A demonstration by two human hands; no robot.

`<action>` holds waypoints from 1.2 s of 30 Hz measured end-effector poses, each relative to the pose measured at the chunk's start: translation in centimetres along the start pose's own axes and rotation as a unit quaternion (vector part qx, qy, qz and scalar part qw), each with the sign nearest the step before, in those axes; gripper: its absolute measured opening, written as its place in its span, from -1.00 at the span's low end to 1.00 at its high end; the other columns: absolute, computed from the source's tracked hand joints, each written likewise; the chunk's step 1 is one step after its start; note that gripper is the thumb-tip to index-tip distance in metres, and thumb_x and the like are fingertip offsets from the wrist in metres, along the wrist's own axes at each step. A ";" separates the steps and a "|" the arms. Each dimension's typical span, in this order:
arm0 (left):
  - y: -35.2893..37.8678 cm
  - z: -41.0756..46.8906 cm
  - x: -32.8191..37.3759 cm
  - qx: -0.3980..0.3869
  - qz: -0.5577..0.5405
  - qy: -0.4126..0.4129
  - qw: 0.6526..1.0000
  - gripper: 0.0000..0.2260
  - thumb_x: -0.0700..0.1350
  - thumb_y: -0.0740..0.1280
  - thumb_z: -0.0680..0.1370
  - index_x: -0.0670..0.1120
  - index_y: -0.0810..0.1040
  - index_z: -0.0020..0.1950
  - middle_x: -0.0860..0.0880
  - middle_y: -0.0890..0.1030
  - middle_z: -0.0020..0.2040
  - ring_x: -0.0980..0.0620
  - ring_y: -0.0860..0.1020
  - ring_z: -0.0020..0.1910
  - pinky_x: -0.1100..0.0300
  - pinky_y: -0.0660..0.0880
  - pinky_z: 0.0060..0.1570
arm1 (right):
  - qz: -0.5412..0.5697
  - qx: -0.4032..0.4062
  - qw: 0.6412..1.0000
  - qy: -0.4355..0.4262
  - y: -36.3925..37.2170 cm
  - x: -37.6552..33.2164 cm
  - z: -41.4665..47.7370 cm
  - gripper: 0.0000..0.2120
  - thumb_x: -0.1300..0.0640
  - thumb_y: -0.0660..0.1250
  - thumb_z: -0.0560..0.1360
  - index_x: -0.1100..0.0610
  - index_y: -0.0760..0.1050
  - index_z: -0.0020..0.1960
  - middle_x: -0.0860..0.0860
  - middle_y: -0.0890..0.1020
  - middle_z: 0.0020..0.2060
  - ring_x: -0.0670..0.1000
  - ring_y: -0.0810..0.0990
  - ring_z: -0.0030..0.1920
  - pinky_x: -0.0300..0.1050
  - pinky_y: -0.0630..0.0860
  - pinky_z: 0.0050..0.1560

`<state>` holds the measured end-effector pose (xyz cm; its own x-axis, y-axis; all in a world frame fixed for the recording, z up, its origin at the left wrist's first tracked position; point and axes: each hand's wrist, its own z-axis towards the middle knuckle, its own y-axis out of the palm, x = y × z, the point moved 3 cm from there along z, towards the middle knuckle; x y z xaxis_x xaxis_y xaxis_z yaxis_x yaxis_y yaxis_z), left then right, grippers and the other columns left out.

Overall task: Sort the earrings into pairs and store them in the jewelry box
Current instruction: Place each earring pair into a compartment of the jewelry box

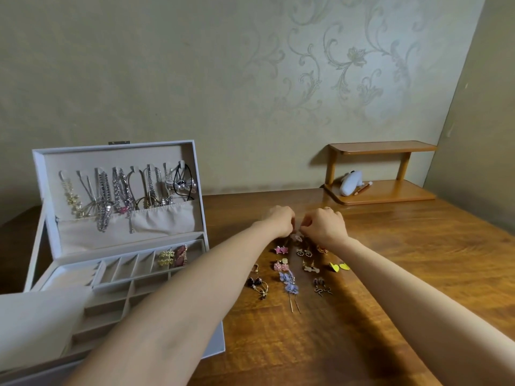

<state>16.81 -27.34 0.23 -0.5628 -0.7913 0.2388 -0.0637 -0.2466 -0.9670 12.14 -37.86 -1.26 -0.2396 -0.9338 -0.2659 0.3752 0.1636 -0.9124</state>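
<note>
Together, the left hand (280, 221) and right hand (324, 225) hover knuckles-up with fingers curled downward, nearly touching; whether either pinches anything I cannot tell, since the fingertips are hidden. Directly beneath them lies a small pink earring (298, 237), at the far end of the earrings (284, 266) laid in matched twos on the tabletop (390, 274), probably so pairs can be lifted together. All of this sits to the right of the open jewelry box (117, 154), whose tray compartments, reachable because the lid stands up, already hold a yellow pair (166, 257) and a pink pair (181, 256).
</note>
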 end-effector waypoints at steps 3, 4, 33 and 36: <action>-1.2 -0.5 -0.4 0.003 -0.068 0.003 0.998 -0.85 -0.21 0.27 0.56 -0.12 0.56 0.10 -0.13 0.59 0.14 -0.10 0.56 0.10 0.14 0.45 -0.01 | 0.064 0.009 0.998 0.004 -0.7 0.0 -0.1 -0.89 0.05 0.37 0.43 0.07 0.62 -0.12 0.04 0.68 -0.12 0.07 0.58 0.01 0.04 0.49 0.09; -1.8 -0.8 -0.6 0.003 -0.101 0.008 0.995 -0.87 -0.22 0.28 0.56 -0.15 0.56 0.08 -0.13 0.61 0.10 -0.08 0.59 0.05 0.17 0.48 -0.05 | 0.100 0.011 0.995 0.003 -1.1 -0.1 -0.3 -0.91 0.08 0.38 0.43 0.10 0.61 -0.15 0.04 0.67 -0.17 0.06 0.60 -0.06 0.03 0.53 0.02; -12.6 -17.8 -18.2 -0.041 -0.121 0.030 0.991 -0.87 -0.26 0.41 0.44 -0.02 0.58 -0.14 0.03 0.61 -0.13 0.09 0.55 -0.10 0.31 0.46 -0.03 | 0.376 -0.111 0.901 -0.185 -4.2 -18.4 -8.2 -0.87 0.28 0.38 0.43 0.21 0.67 -0.05 0.05 0.66 -0.36 -0.17 0.59 -0.43 -0.41 0.46 -0.39; -12.4 -17.9 -18.4 -0.036 -0.148 0.027 0.988 -0.89 -0.28 0.42 0.44 -0.11 0.60 -0.09 0.10 0.58 -0.17 0.22 0.53 -0.16 0.52 0.42 -0.17 | 0.374 -0.104 0.902 -0.188 -3.9 -19.2 -8.3 -0.89 0.26 0.39 0.43 0.18 0.68 -0.08 -0.04 0.63 -0.41 -0.19 0.56 -0.45 -0.44 0.42 -0.38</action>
<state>13.24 0.27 6.29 -0.5527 -0.6594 0.5095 -0.2902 -0.4208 -0.8595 7.85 -17.94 4.78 0.3472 -0.5725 -0.7427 0.1208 0.8127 -0.5700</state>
